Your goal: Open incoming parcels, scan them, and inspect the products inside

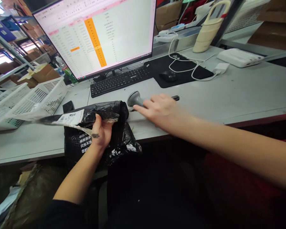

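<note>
My left hand (102,132) is closed on a black plastic mailing bag (73,143), thumb on top near its upper fold. A white printed label (70,118) is on a flap of the bag that sticks out to the left. White lettering runs down the bag's front, and its lower right corner has torn white patches. Over the desk, my right hand (160,109) is curled round the handle of a grey barcode scanner (134,99), whose head points left. Most of the handle is hidden under the fingers. A dark end (175,98) shows beyond the knuckles; I cannot tell what it belongs to.
Behind the hands stand a monitor (97,35) and a black keyboard (120,82). A mouse (169,76) sits on a dark mat with a white cable across it. White perforated baskets (41,95) are at left. A cream tumbler (207,33) and white power bank (239,58) occupy the right.
</note>
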Demonstrator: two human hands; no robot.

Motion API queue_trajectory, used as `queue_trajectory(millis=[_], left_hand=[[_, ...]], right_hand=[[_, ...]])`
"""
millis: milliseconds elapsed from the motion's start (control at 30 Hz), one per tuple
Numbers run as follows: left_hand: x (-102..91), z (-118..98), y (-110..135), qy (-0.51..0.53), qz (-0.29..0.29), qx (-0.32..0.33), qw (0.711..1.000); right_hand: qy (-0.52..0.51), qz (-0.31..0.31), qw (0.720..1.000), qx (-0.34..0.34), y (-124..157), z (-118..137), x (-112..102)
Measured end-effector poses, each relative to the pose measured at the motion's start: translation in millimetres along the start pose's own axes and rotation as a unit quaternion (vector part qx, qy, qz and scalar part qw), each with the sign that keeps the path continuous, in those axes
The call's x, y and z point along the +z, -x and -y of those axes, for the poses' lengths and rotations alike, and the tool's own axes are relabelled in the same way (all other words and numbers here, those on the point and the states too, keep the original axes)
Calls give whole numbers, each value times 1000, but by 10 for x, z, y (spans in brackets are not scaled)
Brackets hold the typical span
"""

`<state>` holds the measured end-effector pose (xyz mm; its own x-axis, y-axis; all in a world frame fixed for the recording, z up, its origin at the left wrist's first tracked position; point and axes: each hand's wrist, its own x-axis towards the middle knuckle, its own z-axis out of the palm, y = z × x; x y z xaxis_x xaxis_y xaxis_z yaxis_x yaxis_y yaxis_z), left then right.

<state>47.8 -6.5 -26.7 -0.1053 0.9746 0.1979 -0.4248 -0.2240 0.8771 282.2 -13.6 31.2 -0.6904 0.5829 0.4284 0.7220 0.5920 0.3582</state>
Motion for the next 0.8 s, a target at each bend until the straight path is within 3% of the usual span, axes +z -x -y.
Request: queue_trajectory(millis=[100,167,233,300,367,400,467,533,600,700,800], left_hand=[[-47,-64,-79,22,17,-50,998],[-50,-115,-105,16,16,-55,998],[-34,-222,-130,-12,49,-52,997],[-31,-404,-195,-64,114,-25,991],[-91,-634,-339,-158,162,55,972],[-157,-750,-443,-224,168,108,954],[-373,-954,-689,-370,159,186,896],[-681,-1095,-930,-474,141,208,844],[-1026,-1169,-1102,-528,88,216,817],[-1451,-1171,-1182,-551,10,218,805],[-1644,-1086,-1112,-573,9,204,794]], right_hand=[[-3,-10,1000,-16,85,-72,-157],[-41,-19,998,-40,138,-94,-214],[-91,-20,995,-18,203,-178,-181],[-141,-16,987,78,313,-375,-35],[-166,-24,961,219,490,-662,206],[-161,-29,953,254,600,-815,349],[-160,-41,944,287,835,-1091,643],[-168,-54,937,302,1029,-1283,895],[-190,-74,931,303,1105,-1366,1039],[-199,-94,938,269,900,-1268,967],[-199,-45,964,168,346,-907,662]])
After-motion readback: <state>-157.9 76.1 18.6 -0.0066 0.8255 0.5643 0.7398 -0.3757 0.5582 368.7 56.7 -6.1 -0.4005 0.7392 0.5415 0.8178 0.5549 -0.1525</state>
